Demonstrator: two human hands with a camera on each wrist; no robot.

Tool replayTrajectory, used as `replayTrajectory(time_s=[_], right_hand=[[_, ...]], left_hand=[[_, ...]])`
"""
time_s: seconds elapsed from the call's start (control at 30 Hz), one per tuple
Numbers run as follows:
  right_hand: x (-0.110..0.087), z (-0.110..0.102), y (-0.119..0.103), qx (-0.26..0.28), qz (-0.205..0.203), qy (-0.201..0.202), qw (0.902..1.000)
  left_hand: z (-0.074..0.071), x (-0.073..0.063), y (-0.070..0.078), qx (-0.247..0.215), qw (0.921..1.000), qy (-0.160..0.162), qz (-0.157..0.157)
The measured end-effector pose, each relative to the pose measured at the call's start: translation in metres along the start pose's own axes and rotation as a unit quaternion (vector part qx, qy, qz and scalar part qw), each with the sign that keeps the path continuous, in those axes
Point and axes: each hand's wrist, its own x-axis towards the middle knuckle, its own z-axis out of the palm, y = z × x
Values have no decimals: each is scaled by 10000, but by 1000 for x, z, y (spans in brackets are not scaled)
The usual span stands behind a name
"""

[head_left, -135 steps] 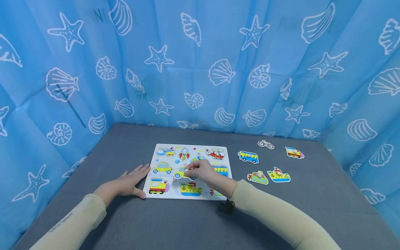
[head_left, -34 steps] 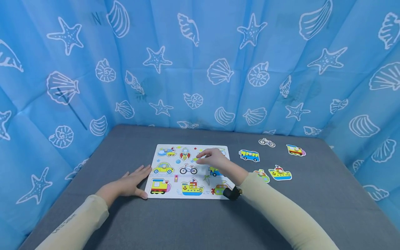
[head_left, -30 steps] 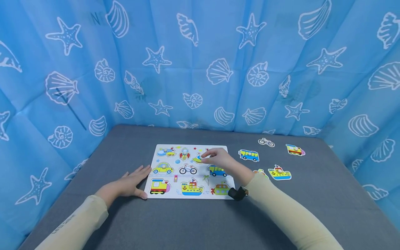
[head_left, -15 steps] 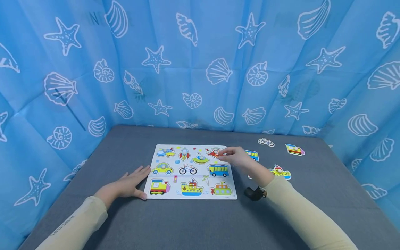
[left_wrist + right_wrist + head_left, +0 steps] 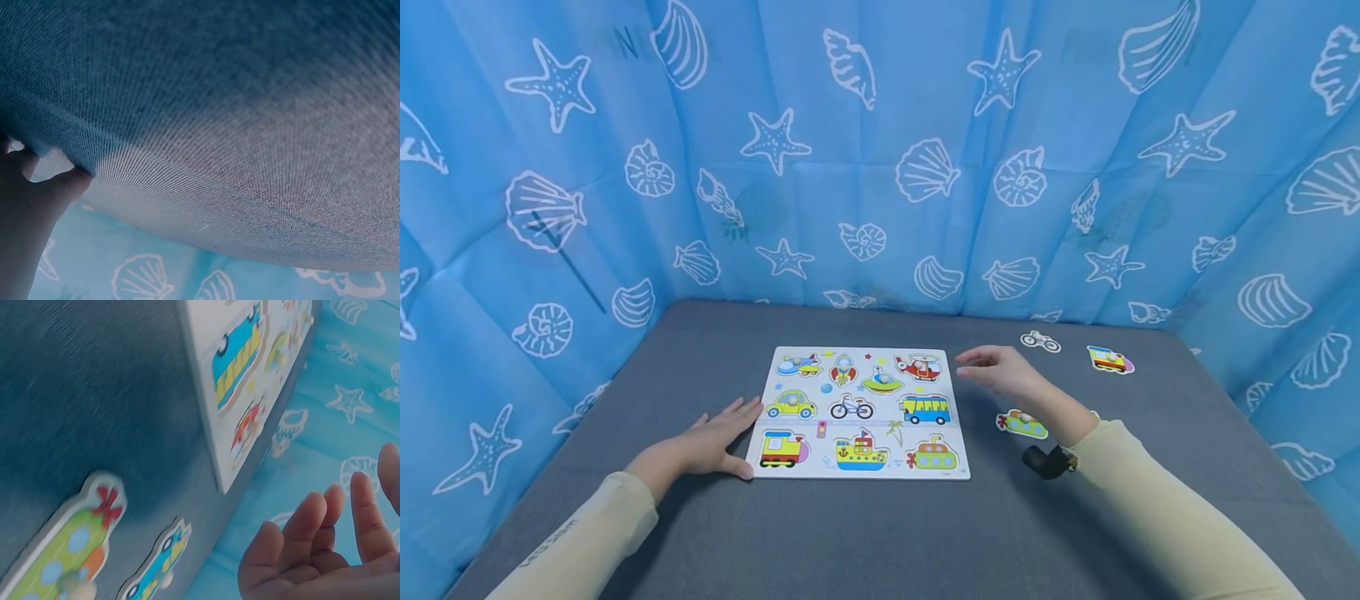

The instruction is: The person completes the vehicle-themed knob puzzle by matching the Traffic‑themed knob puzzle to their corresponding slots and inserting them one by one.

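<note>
My left hand (image 5: pixel 707 437) rests at the left edge of a white knobbed puzzle board (image 5: pixel 857 423), fingers spread. A yellow car piece (image 5: pixel 790 404) with a knob lies in its place on the board, as do the helicopter (image 5: pixel 919 368), the flying saucer, the rocket and the plane. My right hand (image 5: pixel 1003 375) hovers right of the board, fingers loosely bent and holding nothing. It hides the bus piece in the head view; the right wrist view shows that bus piece (image 5: pixel 157 562). Below the right hand lies the submarine piece (image 5: pixel 1022 423).
On the grey cloth at the right lie a bicycle piece (image 5: pixel 1040 342) and a train piece (image 5: pixel 1109 360). The ship piece is mostly behind my right forearm. A black wrist camera (image 5: pixel 1047 461) hangs under the right wrist. A blue shell-patterned curtain (image 5: pixel 880 192) stands behind.
Earlier my right hand held the car piece over the board's bicycle picture; the car now sits in its own place. The right hand has moved right, off the board. The left hand stays put.
</note>
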Motion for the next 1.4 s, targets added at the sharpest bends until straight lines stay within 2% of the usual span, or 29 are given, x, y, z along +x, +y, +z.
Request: replayTrajectory(time_s=[0.33, 0.47, 0.6, 0.73, 0.9, 1.0, 1.1, 1.33, 1.4], right_hand=[[1, -22, 16, 52, 44, 1, 10000], [3, -31, 22, 128, 218, 216, 9994], [10, -39, 28, 525, 585, 664, 9947], [18, -45, 36, 1150, 900, 1401, 9793], [30, -54, 49, 1796, 1182, 2150, 9526], [38, -60, 55, 2122, 1447, 2372, 9369], [46, -66, 61, 2310, 1692, 2445, 9264], [60, -77, 69, 2308, 1892, 2324, 9257], [64, -78, 71, 2325, 1962, 2389, 9221]], left_hand=[[-3, 0, 0, -35, 10000, -65, 32], [-2, 0, 0, -52, 10000, -56, 28], [-2, -1, -1, -63, 10000, -54, 54], [-2, 0, -2, -67, 9999, -59, 61], [-1, 0, -2, -39, 10000, -36, 77], [-1, -1, -1, -61, 9999, -45, 86], [-2, -3, 0, -107, 9999, -54, 106], [-4, -3, 1, -118, 9998, -90, 112], [-4, -2, 0, -87, 9999, -99, 103]])
